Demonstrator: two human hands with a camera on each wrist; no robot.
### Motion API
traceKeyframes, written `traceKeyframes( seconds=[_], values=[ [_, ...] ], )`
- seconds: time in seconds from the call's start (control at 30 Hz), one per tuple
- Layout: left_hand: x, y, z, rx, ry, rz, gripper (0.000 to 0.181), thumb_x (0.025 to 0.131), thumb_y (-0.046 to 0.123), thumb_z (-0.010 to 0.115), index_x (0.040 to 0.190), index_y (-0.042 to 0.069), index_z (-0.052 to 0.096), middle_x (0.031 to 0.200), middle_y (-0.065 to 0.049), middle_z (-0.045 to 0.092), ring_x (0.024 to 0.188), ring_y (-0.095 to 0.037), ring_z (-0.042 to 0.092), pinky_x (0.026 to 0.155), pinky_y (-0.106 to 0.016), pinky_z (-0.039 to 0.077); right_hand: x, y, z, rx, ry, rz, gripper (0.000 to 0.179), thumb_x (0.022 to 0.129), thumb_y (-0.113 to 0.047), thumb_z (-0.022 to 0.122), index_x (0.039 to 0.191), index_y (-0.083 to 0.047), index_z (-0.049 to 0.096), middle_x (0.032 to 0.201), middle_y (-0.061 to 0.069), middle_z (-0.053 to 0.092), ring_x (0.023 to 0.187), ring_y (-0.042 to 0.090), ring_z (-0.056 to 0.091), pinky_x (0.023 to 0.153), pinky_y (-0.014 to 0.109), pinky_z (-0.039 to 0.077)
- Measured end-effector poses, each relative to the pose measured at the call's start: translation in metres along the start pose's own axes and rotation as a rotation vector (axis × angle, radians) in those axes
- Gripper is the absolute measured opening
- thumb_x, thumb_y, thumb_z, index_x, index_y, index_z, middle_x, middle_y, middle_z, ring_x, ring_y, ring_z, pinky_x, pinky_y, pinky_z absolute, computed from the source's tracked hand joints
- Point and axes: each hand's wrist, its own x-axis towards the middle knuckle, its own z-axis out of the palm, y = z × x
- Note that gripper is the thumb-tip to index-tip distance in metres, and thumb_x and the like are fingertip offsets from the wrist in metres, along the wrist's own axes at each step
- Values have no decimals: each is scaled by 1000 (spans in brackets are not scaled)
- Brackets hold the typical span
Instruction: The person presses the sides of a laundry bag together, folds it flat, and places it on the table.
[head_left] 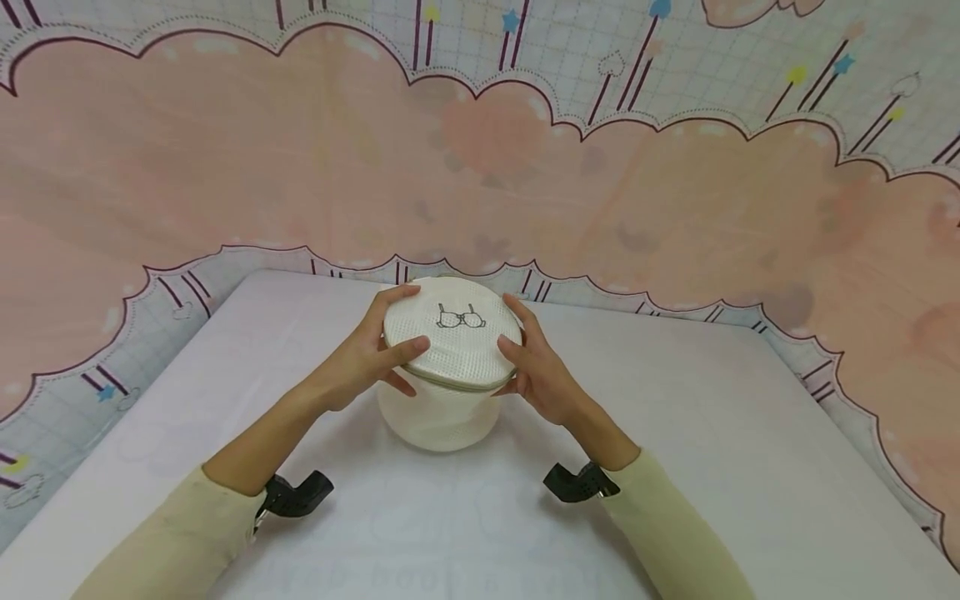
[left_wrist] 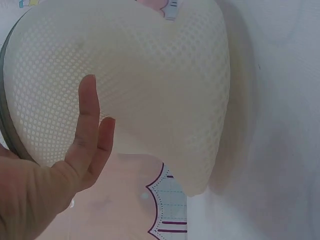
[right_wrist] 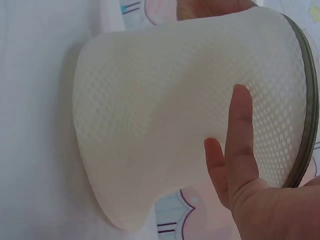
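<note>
A round, cream mesh laundry bag (head_left: 438,421) stands upright on the white table, its top tilted toward me. A dark line drawing like a bra or a pair of glasses (head_left: 461,318) marks the lid. My left hand (head_left: 363,354) grips the bag's left edge, thumb on top. On the opposite side my right hand (head_left: 543,371) holds the rim in the same way. Both wrist views show fingers lying along the mesh side wall, which is dented inward. A grey-green zip (right_wrist: 306,110) runs around the rim and appears closed where it shows.
The white tabletop (head_left: 720,433) spreads out around the bag. Behind it hangs a pink cloth (head_left: 300,167) with scalloped outlines and printed candles, which also shows along the table's sides. Black wrist mounts (head_left: 296,496) sit at both sleeve cuffs.
</note>
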Motion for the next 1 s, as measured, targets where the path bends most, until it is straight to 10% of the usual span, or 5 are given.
traceKeyframes(
  seconds=[0.27, 1.0],
  values=[
    [0, -1, 2, -37, -5, -16, 86, 88, 40, 68, 149, 24, 9, 149, -17, 16, 95, -36, 60, 64, -50, 56, -1, 5, 11, 75, 49, -22, 74, 95, -8, 46, 153, -20, 2, 155, 9, 3, 107, 22, 55, 80, 33, 53],
    [-4, -10, 6, -146, -92, -112, 83, 92, 30, 65, 148, 34, 3, 150, -14, 10, 111, -40, 52, 67, -54, 55, -1, 20, 22, 177, 162, -186, 70, 92, 5, 40, 151, -15, 9, 153, 11, 15, 123, 25, 46, 91, 29, 49]
  ],
)
